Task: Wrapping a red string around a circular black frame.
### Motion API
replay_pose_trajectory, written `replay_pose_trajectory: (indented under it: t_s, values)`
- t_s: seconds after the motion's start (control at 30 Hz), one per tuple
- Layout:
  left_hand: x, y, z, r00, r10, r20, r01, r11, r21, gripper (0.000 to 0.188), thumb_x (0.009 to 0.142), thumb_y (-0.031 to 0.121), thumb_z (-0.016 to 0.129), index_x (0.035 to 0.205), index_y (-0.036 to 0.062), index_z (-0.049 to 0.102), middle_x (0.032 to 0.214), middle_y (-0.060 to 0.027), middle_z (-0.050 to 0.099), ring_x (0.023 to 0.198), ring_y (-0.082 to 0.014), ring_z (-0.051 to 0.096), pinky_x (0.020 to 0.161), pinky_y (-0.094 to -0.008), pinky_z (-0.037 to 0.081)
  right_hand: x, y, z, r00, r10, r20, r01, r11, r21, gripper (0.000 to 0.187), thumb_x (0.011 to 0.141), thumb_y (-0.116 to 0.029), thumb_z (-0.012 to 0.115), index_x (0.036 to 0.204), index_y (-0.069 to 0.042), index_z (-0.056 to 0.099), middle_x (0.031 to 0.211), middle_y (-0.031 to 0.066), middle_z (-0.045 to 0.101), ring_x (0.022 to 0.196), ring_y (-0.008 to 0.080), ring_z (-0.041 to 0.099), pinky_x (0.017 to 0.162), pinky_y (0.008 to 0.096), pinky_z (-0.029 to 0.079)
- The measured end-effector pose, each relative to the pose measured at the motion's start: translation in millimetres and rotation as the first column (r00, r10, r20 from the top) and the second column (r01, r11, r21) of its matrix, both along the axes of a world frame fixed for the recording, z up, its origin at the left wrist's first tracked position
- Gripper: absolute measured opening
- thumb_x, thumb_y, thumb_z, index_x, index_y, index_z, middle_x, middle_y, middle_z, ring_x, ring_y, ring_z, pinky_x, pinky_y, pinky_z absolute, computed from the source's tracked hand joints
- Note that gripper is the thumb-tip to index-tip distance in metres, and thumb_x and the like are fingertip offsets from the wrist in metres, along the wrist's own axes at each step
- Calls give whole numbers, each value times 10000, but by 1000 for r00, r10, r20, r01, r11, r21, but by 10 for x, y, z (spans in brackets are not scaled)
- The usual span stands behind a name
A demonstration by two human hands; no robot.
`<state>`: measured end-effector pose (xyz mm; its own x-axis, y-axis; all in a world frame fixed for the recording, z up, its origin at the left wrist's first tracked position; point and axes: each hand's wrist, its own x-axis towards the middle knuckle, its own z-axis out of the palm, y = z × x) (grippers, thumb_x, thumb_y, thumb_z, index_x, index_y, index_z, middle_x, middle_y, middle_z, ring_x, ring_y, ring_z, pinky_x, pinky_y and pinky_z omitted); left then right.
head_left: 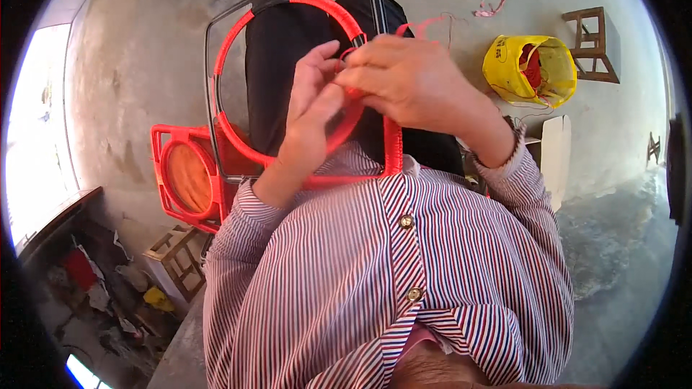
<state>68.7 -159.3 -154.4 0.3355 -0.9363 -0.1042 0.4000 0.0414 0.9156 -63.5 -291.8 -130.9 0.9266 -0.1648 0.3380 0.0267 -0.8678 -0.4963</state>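
I see the black rectangular frame with a partly red-wrapped inner ring (pixel 324 4) lying across the black trousers (pixel 270 75), its near edge by the striped shirt (pixel 324 245). The right hand (pixel 418 79) pinches a thin red strip (pixel 428 24) at the ring's right side; the left hand (pixel 310 104) has fingers parted, though blur hides whether they touch it. I'd worry about a weak pinch slackening the strip, its trailing end snagging, or a hard pull swivelling the frame.

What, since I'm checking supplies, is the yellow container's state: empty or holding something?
Holding something: red material shows inside the yellow container through its open mouth. I cannot tell how full it is.
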Motion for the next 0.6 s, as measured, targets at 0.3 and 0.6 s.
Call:
replay_pose_trajectory:
  t_s: [0.3,0.6]
  values:
    - [144,-19,-183,956,90,-279,26,922,386,439,784,-27,420,1221,-35,463,1139,-131,588,968,-204,627,850,-336,521,-460,-166,-401,878,-372,-303,475,758,447,372,694,-228,771,997,-73,621,1018,108,613,927,278,604,757,379,489]
    - [210,-29,-184,875,-182,-449,330,902,277,384,808,63,456,1170,-45,523,969,-136,660,834,-224,655,696,-292,529,-389,34,-537,938,-331,-101,344,855,388,297,749,-231,695,963,-38,626,863,92,602,801,249,611,739,318,481]
